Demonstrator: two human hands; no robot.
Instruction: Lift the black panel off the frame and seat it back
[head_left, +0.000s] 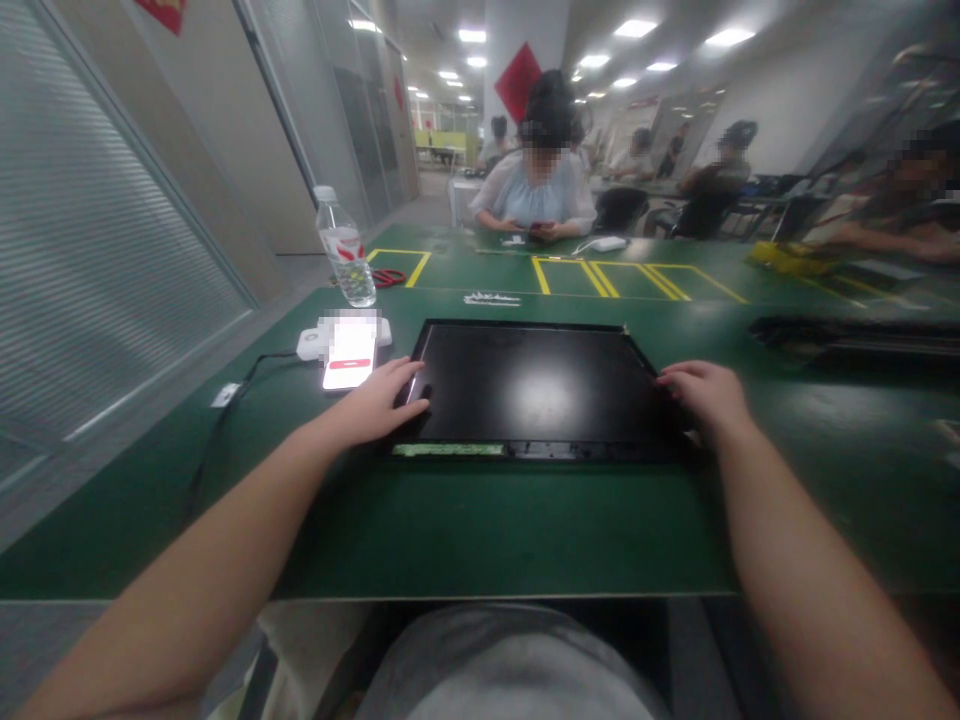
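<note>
A flat black display panel (pixel 480 375) lies face up on the green table, light glaring on its screen. A pale green strip (pixel 448 450) shows along its near edge. On the panel's left edge, my left hand (pixel 394 395) grips the rim, thumb and fingertips over the border. My right hand (pixel 705 395) closes around the right edge with bent fingers; its lower fingers are partly hidden. Just left of my left hand lies a lit phone (pixel 351 355), its screen partly blurred, against a white device (pixel 308 344) with a black cable (pixel 217 430).
A water bottle (pixel 347 250) stands at the left, near red-handled scissors (pixel 388 278). Small white pieces (pixel 491 299) lie beyond the panel. Yellow tape outlines (pixel 634 275) mark the far table. Dark long parts (pixel 862 335) lie at right. A person (pixel 536 195) sits opposite.
</note>
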